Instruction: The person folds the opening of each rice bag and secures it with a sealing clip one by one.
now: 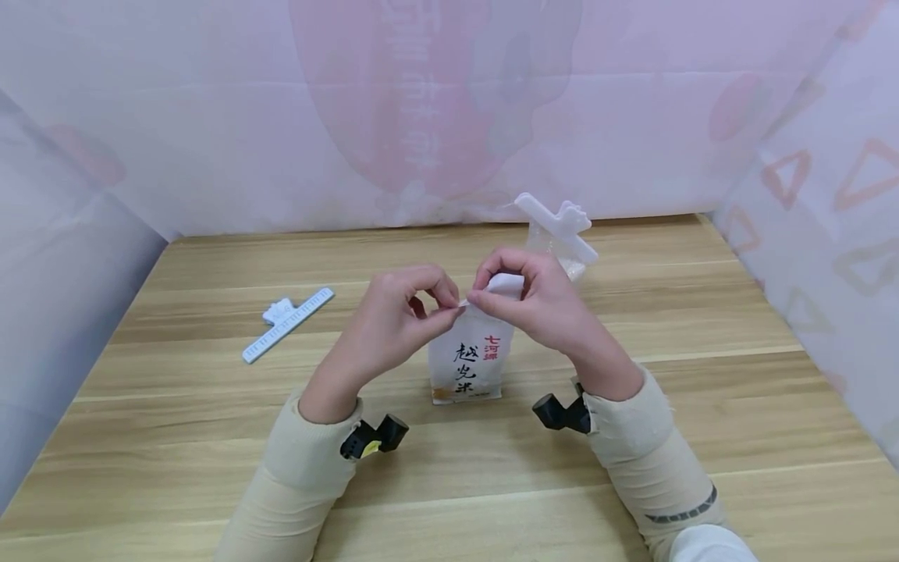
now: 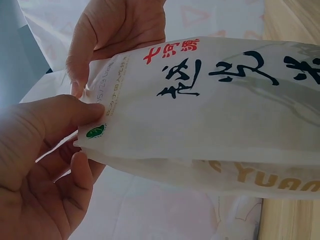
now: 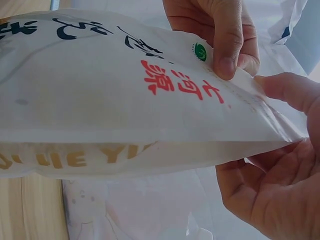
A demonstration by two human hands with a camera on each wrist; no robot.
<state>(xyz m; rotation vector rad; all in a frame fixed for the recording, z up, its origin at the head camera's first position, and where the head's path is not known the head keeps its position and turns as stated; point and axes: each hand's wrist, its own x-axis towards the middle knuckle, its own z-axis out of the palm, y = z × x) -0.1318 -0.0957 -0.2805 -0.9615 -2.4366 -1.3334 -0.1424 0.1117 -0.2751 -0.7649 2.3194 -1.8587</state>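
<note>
A white rice bag [image 1: 466, 363] with black and red lettering stands upright on the table, its top edge between both hands. My left hand [image 1: 393, 316] pinches the left part of that edge between thumb and fingers. Close beside it, my right hand [image 1: 537, 300] pinches the edge further right. In the left wrist view, the left thumb lies on the front of the bag [image 2: 145, 120] near a green leaf mark, with fingers behind. The right wrist view shows the right thumb and fingers on either side of the bag's [image 3: 100, 100] top edge.
On the table [image 1: 211, 437], left of the hands, lies a light blue bag clip [image 1: 288, 324]. Behind the right hand stands a clear bag [image 1: 572, 269] of pale grains, closed with a white clip [image 1: 558, 226]. Printed white cloth [image 1: 232, 140] walls the back and sides.
</note>
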